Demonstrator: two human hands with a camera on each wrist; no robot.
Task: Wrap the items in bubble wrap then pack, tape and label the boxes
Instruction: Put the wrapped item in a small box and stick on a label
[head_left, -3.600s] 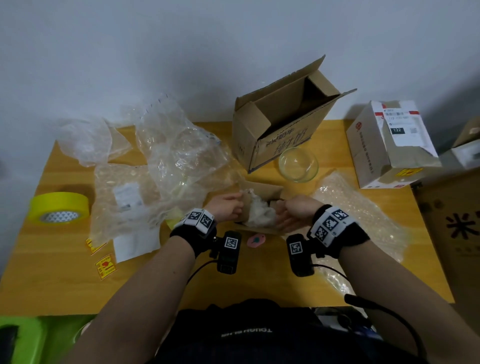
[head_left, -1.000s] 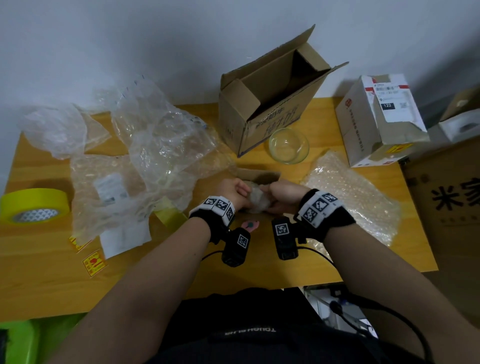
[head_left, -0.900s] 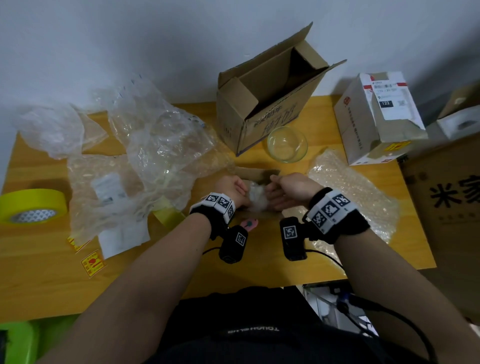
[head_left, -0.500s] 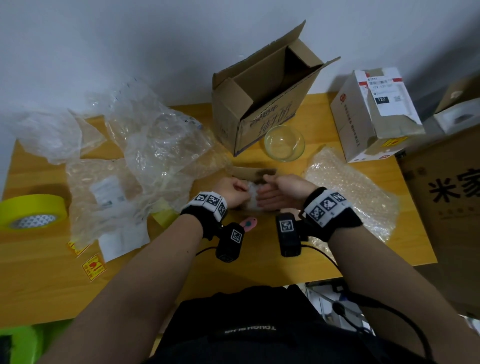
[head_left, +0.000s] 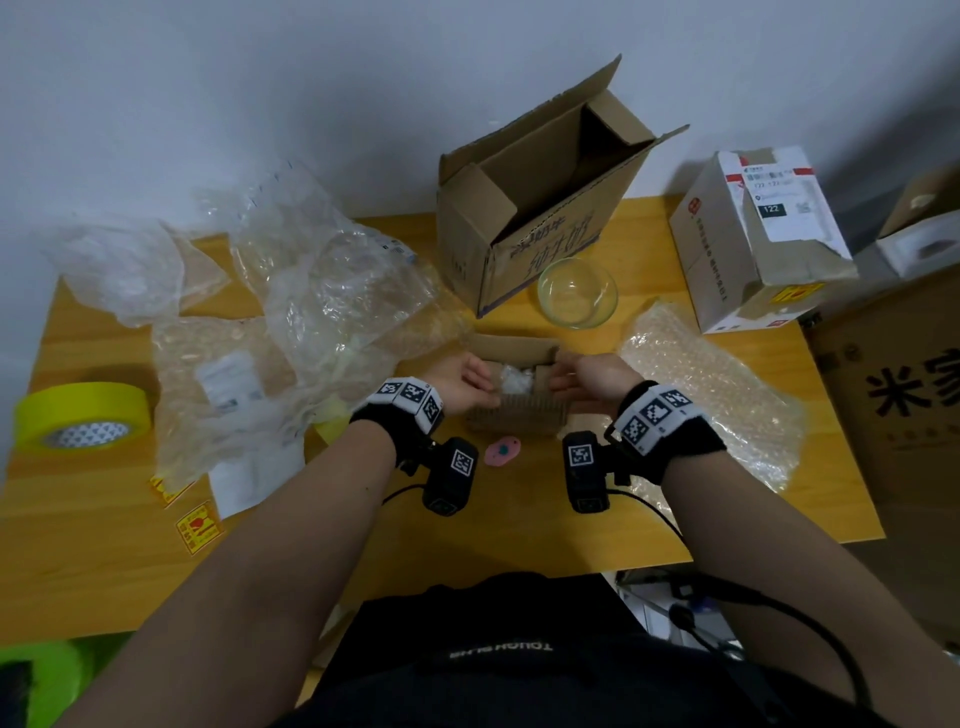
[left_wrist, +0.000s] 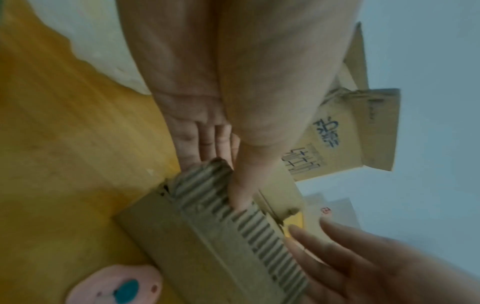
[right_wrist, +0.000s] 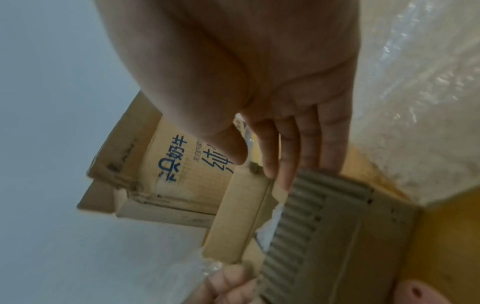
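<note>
A small brown cardboard box (head_left: 511, 421) lies on the wooden table (head_left: 519, 519) in front of me, with a bubble-wrapped bundle (head_left: 514, 379) showing in its open top. My left hand (head_left: 470, 387) lies at the box's left end. In the left wrist view its fingers (left_wrist: 205, 142) run straight along that end and the thumb presses on the corrugated near flap (left_wrist: 233, 216). My right hand (head_left: 587, 379) is at the right end. Its straight fingers (right_wrist: 285, 148) touch the top of the side flap (right_wrist: 241, 216), with the thumb just behind it.
A large open carton (head_left: 540, 208) stands behind, with a glass bowl (head_left: 576, 293) before it. A bubble wrap sheet (head_left: 717, 395) lies to the right and a white parcel (head_left: 753, 239) beyond. Loose plastic wrap (head_left: 322, 301), yellow tape (head_left: 78, 415), stickers (head_left: 197, 527) and a pink piece (head_left: 502, 451) lie nearby.
Both hands were together over the wrapped bundle, pushing it down into the small box. They have since spread to the box's two ends and rest on its flaps.
</note>
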